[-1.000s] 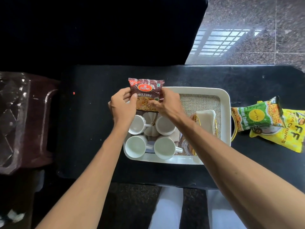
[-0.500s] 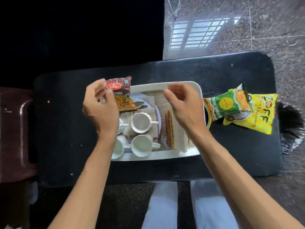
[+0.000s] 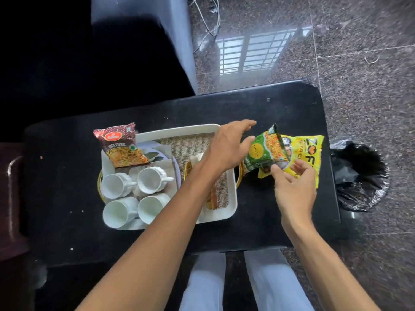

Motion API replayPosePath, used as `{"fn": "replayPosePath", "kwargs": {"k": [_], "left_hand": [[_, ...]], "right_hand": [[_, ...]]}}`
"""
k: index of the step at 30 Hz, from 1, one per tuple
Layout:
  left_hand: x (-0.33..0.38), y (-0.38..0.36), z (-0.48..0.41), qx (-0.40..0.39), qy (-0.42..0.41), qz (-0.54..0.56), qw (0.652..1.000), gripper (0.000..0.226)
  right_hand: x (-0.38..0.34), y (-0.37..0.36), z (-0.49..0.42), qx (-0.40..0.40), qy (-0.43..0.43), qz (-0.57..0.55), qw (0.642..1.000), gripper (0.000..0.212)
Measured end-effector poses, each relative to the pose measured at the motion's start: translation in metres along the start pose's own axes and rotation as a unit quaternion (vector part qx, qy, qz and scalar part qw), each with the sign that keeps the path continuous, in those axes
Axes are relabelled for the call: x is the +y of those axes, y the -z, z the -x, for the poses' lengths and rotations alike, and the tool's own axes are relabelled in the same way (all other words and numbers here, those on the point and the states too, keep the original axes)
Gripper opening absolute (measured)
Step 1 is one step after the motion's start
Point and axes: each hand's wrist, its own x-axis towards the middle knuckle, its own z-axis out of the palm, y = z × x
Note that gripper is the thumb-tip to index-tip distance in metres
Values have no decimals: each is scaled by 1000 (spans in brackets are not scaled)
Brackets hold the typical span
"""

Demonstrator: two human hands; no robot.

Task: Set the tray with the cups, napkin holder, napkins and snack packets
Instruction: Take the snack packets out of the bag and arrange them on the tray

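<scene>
Head view, above a black rectangular table (image 3: 67, 176); the left hand (image 3: 226, 149) stretches over the white rectangular plastic tray (image 3: 232, 205), fingers spread, holding nothing, thumb just beside the green crinkled snack packet (image 3: 262, 153); the right hand (image 3: 294, 189) curls at the lower edges of that and the yellow snack packet (image 3: 307, 153), grip unclear; a red foil snack packet (image 3: 121, 147) leans in the tray's far left corner behind four white ceramic cups (image 3: 115, 186).
</scene>
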Motion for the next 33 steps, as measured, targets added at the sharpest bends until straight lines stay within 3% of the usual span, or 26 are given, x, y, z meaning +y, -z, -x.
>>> {"fn": "replayPosePath", "kwargs": {"k": [5, 10, 21, 26, 33], "left_hand": [[2, -13, -29, -93, 32, -54, 994, 58], [-2, -17, -41, -139, 52, -24, 989, 43], [-11, -18, -26, -17, 40, 56, 997, 29], [-9, 5, -21, 59, 32, 112, 991, 23], [-16, 45, -11, 145, 61, 196, 968, 21]], "right_hand": [[-3, -3, -20, -73, -25, -28, 997, 48], [-2, -1, -32, -97, -22, -39, 994, 47], [-22, 3, -31, -87, -3, -73, 993, 29], [-48, 4, -29, -78, 57, -88, 991, 20], [-84, -22, -15, -135, 156, -26, 978, 35]]}}
